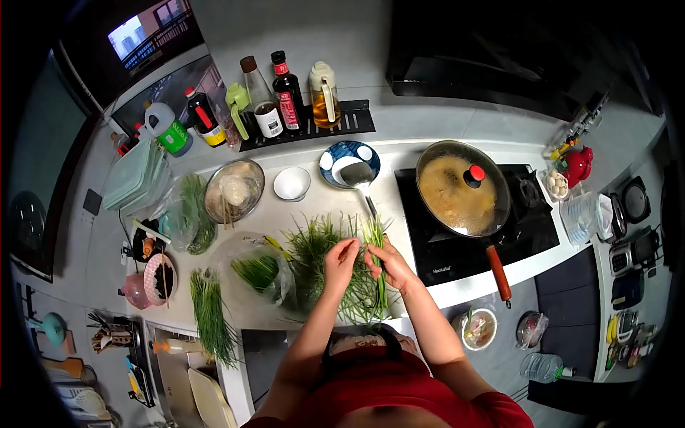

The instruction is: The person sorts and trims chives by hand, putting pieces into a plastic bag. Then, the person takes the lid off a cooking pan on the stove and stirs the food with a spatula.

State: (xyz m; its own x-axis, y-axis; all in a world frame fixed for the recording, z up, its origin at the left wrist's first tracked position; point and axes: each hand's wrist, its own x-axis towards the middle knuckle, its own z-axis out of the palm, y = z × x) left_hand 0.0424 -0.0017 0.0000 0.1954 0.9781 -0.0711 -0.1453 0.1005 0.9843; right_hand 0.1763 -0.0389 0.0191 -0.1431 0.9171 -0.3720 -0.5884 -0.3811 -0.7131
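My right hand (391, 264) is wrapped round a small bunch of chives (375, 285), its pale stalk ends pointing away from me. Close beside it on the left, my left hand (341, 262) has thumb and fingertips pinched together; whatever is between them is too small to make out. A loose pile of chives (310, 250) spreads over the counter under and around both hands. To its left, a clear plastic bag (284, 285) holds more cut greens (255, 271). Another long bunch of chives (210, 314) hangs over the counter's front edge.
A lidded pan (457, 189) sits on the black stove (442, 260), its handle jutting forward. Behind the chives are a blue plate (329, 161) with a ladle (357, 173), a white bowl (292, 184) and a metal bowl (251, 203). Bottles line the rack (357, 118).
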